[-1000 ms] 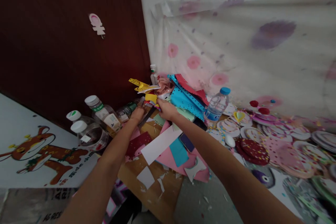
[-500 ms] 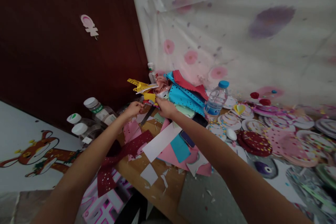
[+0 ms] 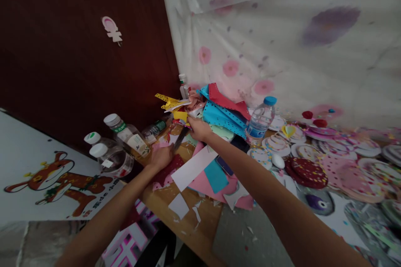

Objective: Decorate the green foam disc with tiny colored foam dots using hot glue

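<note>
My left hand point(image 3: 161, 156) lies low on the wooden table point(image 3: 188, 221), its fingers closed on a dark red punched paper point(image 3: 175, 164). My right hand point(image 3: 197, 128) reaches further back into a heap of paper scraps point(image 3: 221, 114) in blue, red and yellow. Its fingers are pinched beside a yellow scrap point(image 3: 180, 114); what they hold is hidden. A dark narrow object point(image 3: 179, 139) slants from that hand down towards my left hand. A white sheet point(image 3: 192, 167) and pink and blue papers lie just under my right forearm.
Clear capped jars and bottles point(image 3: 120, 148) stand left of my left hand. A water bottle point(image 3: 260, 120) with a blue cap stands right of the heap. Decorated paper plates point(image 3: 305, 172) cover the table's right side. A cartoon poster point(image 3: 46, 179) leans at left; a flowered sheet point(image 3: 282, 50) hangs behind.
My left hand has dropped from the heap back towards me onto the table, bringing the dark red paper down with it. My right hand stays at the heap.
</note>
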Demonstrator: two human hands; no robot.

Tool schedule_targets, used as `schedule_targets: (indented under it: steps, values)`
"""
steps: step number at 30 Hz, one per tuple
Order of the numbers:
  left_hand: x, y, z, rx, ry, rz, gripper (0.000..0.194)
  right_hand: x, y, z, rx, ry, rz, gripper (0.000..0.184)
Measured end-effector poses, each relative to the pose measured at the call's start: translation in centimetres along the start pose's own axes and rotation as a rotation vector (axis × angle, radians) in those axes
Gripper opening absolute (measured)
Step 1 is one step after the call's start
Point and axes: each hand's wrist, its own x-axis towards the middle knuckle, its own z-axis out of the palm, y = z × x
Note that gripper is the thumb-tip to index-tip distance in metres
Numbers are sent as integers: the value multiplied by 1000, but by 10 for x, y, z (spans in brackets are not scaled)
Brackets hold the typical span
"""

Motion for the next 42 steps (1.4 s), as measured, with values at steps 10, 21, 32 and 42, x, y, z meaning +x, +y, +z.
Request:
schedule_targets:
  steps: [10,21,32,42]
  values:
    - [6,3,-9,161,31,-74,32,-1,3,-7,26,5,-3,36]
    - [51,72,-1,-67,24,250,31,-2,9,-17,36,-25,-32,48]
    - [9,25,-44,-174,253,233,32,-6,-17,17,-50,-75,42,35]
    - [-45,61,-53,-290,342,400,31,-90,-15,-64,72,-54,-201,26]
